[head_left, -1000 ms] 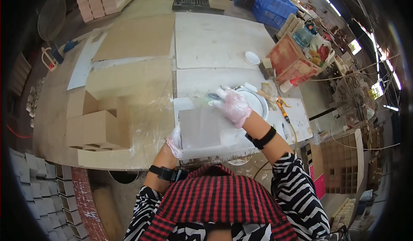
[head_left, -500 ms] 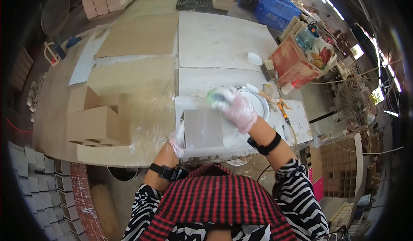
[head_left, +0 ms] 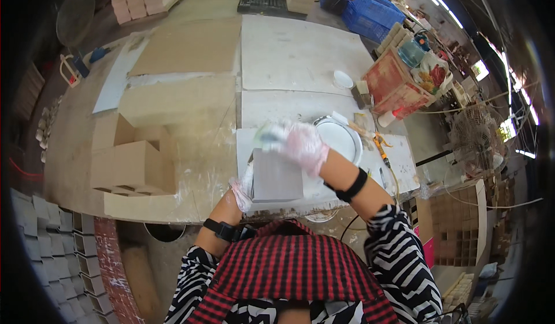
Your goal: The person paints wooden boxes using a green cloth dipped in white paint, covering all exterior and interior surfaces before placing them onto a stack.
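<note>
A grey box (head_left: pixel 278 176) sits at the table's near edge, a flat side facing up. My left hand (head_left: pixel 241 194), in a white-smeared pink glove, grips it along its left side; its fingertips are partly hidden. Over the box's far edge is my right hand (head_left: pixel 303 146), gloved the same way and closed around a pale green, sponge-like pad (head_left: pixel 265 133) that is smeared by motion. Just right of that hand stands a round tub (head_left: pixel 341 139) of white stuff, with a pale flat piece (head_left: pixel 339 117) at its far rim.
Several brown cardboard boxes (head_left: pixel 130 165) stand on the table's left. An orange-handled tool (head_left: pixel 380 147) with a hose lies right of the tub. Farther off are a white bowl (head_left: pixel 342 79), a red-and-white bottle (head_left: pixel 388 117) and a reddish crate (head_left: pixel 396 84).
My right hand has swept left with the pad, from beside the tub to over the box's far edge. The box and my left hand have shifted slightly right.
</note>
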